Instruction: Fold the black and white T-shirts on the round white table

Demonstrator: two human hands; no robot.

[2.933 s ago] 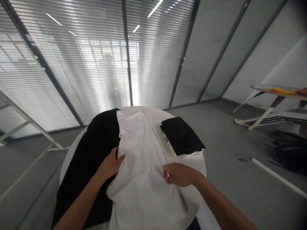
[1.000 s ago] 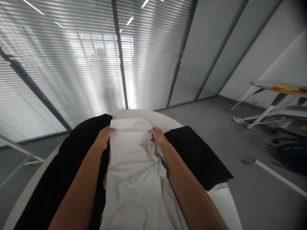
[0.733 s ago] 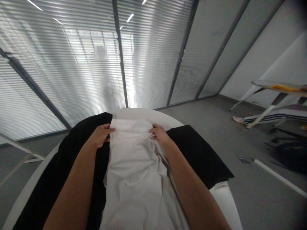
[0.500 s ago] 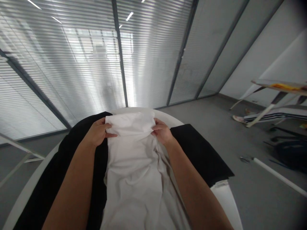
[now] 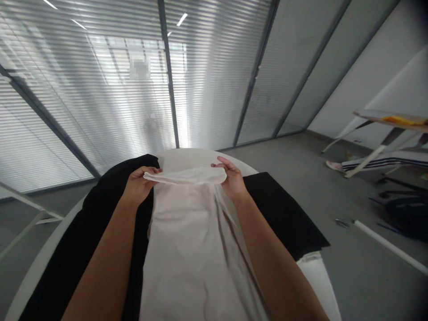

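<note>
A long white cloth [image 5: 183, 232], perhaps a garment, lies lengthwise toward me on the round white table. Its far end is turned over into a narrow folded band [image 5: 187, 175], raised a little off the rest. My left hand [image 5: 139, 183] pinches the band's left end, its fingertips partly behind the cloth. At the right end, my right hand [image 5: 233, 179] has the band against its thumb and lower fingers, while an upper finger stretches out free. Loose creased layers run along the cloth's right side, partly behind my right forearm.
Black cloth [image 5: 90, 214] covers the table's left side; a folded black cloth [image 5: 284, 214] lies on the right. Beyond the table [image 5: 187, 156] stands a glass partition with blinds [image 5: 214, 80]. To the right are a wooden-topped table [image 5: 384, 117], a white pole [image 5: 391, 245] and a striped sleeve or trouser leg [image 5: 384, 161].
The far end of the white cloth has been lifted and folded toward me into a narrower band. My right hand has loosened, with a finger now extended.
</note>
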